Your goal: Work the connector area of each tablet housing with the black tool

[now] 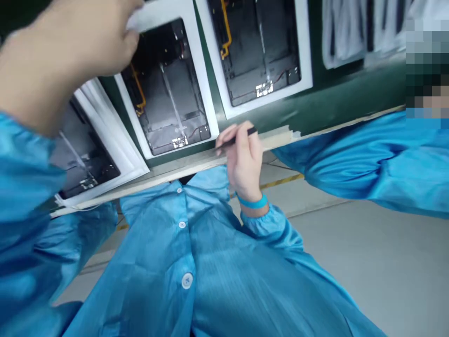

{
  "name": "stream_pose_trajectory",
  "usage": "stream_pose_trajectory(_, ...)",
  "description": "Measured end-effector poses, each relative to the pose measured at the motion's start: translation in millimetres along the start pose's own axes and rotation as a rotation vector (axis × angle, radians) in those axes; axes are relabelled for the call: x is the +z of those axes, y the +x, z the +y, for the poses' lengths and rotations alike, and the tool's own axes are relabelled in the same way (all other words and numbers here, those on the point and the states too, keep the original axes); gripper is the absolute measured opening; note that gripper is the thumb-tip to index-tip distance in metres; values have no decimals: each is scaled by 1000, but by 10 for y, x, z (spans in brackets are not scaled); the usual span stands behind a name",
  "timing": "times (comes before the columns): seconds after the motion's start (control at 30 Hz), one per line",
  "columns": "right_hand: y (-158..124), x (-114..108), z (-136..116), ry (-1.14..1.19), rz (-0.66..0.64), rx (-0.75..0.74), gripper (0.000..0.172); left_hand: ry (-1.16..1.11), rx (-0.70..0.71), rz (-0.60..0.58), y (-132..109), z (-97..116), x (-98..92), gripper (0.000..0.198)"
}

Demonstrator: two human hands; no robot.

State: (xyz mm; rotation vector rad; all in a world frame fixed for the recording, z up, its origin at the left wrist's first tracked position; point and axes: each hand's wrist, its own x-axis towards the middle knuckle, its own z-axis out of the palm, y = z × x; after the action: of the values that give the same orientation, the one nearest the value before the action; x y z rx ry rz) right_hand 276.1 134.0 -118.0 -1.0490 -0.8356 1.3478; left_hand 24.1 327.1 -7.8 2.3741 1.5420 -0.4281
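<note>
My left hand (89,40) is at the upper left, over the top edge of a white-framed device panel (175,93). Its thumb and forefinger come together by the frame, and a pale, blurred bit shows between them that I cannot make out. Inside the panel are a dark grey interior, an orange flex cable (138,91) and a small white circuit board (180,142). My right hand (243,161), with a blue band at the wrist, is at the bench's front edge below the panels. It pinches slim black tweezers (229,142), which point left.
A second white-framed panel (261,51) lies to the right, and a stack of white frames (115,128) with a similar panel to the left. White bundled pieces (347,32) stand at the upper right. A co-worker's blue sleeve (351,164) is close on the right. The green bench (315,112) has a pale, taped edge.
</note>
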Motion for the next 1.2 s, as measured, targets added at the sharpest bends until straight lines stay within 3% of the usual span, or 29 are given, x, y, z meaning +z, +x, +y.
stream_pose_trajectory(0.1, -289, 154, -117, 271, -52, 284, 46, 77, -87, -68, 268, -161, -102, 59)
stream_pose_trajectory(0.2, -509, 268, -143, 383, -70, 507, 46, 84, -179, -89, 394, -255, -112, 54)
stream_pose_trajectory(0.4, -527, 266, -70, 416, -72, 523, 44, -3, -263, -219, 396, -374, -124, 30)
stream_pose_trajectory(0.53, -508, 258, -51, 375, -72, 507, 45, -136, -211, -189, 256, -488, -196, 34)
stream_pose_trajectory(0.7, -549, 214, -12, 264, -37, 445, 48, -339, -59, -77, -154, -487, -376, 29)
stream_pose_trajectory(0.83, -400, 19, -42, 142, 121, 211, 49, -481, 93, 11, -682, -359, -663, 19)
stream_pose_trajectory(0.93, -203, -19, -133, 104, 207, 69, 54, -577, 165, 25, -1117, -432, -919, 23)
stream_pose_trajectory(1.0, -118, 109, -198, 91, 142, 88, 55, -665, 152, -19, -1400, -629, -1038, 35)
stream_pose_trajectory(1.07, -102, 355, -238, 104, -25, 195, 53, -748, 32, -64, -1652, -918, -1054, 43)
stream_pose_trajectory(1.2, -175, 958, -191, 237, -405, 510, 47, -758, -259, -102, -1924, -1548, -718, 44)
